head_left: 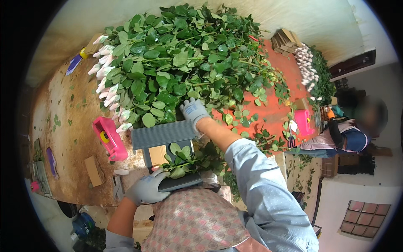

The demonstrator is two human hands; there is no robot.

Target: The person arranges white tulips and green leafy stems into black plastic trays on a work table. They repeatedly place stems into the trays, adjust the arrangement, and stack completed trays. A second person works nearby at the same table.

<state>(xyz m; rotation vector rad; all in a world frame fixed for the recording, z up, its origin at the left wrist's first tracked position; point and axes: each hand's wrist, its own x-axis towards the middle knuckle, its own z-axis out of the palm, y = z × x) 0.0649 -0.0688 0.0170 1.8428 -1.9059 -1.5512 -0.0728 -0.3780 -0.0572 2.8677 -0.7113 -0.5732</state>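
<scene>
My left hand (148,187), in a grey glove, lies at the left end of the near padded bar (181,182) of a dark bunching stand. Its thumb is spread from its fingers, which reach to a small pink rose head beside leafy rose stems (180,161) lying in the stand. A cardboard piece (158,156) sits there too, behind the far ribbed panel's (163,134) near edge. My right hand (194,111), also gloved, stretches past the panel to the near edge of a big pile of leafy rose stems (176,67). Its fingers look extended and apart, touching leaves; no stem shows in them.
White-wrapped rose heads (111,94) line the pile's left side. A pink tape dispenser (110,139) and a cardboard strip (94,171) lie left on the worn table (63,126). Loose leaves dot the red surface (275,109). A co-worker (336,136) stands at right, near another pink dispenser (303,122).
</scene>
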